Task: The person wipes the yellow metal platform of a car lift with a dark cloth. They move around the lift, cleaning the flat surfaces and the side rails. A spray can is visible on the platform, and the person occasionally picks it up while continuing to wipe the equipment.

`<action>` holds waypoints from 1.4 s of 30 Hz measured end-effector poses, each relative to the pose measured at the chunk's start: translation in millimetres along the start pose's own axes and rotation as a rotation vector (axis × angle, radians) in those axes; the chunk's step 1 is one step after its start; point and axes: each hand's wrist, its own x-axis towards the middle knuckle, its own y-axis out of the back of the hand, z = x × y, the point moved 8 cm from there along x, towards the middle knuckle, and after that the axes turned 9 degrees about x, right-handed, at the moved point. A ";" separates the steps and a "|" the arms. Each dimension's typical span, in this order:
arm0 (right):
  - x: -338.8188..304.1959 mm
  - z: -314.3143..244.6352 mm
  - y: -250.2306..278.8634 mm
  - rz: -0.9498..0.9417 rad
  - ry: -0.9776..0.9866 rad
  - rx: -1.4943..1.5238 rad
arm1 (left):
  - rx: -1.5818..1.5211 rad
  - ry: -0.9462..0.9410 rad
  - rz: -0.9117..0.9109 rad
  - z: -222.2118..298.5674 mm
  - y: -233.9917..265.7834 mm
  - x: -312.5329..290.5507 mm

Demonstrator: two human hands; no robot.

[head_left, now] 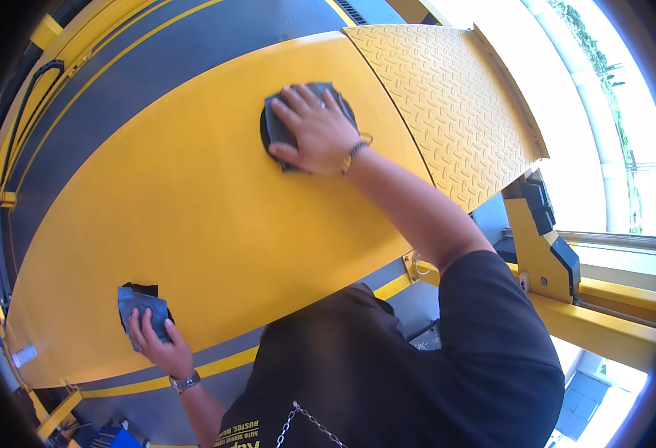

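A large curved yellow panel [194, 187] spreads in front of me. My right hand [315, 131] lies flat with fingers spread on a dark grey square piece [282, 123], which looks like a cloth or sheet. Under it a round black shape [266, 142] shows at the edges; I cannot tell whether it is a pad or an opening. Near the panel's lower left edge, my left hand [156, 340] bends its fingers over a smaller dark grey folded piece [135, 300], thumb at its side. A black patch [147, 289] shows just above that piece.
A yellow tread plate [440, 97] adjoins the panel's right end. Grey and yellow striped flooring [171, 37] lies beyond. Yellow steel beams [604, 321] and a bracket [548, 254] stand at my right. A metal chain [305, 414] hangs at my dark shirt.
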 end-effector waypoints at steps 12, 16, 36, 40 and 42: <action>-119.0 53.8 42.3 -0.119 -0.223 -0.074 | -0.034 0.032 0.018 -1.8 -1.8 -5.0; -18.6 120.4 31.7 -0.052 -0.234 -0.086 | -0.034 0.048 -0.002 -3.4 -1.4 -3.4; -149.4 63.4 39.3 -0.064 -0.257 -0.030 | -0.112 0.008 0.041 -6.1 -2.7 -6.5; -207.2 7.2 39.7 -0.031 -0.426 -0.011 | -0.102 -0.060 -0.271 -15.4 -10.2 11.6; -211.3 -26.1 30.3 0.029 -0.458 0.013 | 0.071 -0.281 -0.219 28.1 -4.0 25.1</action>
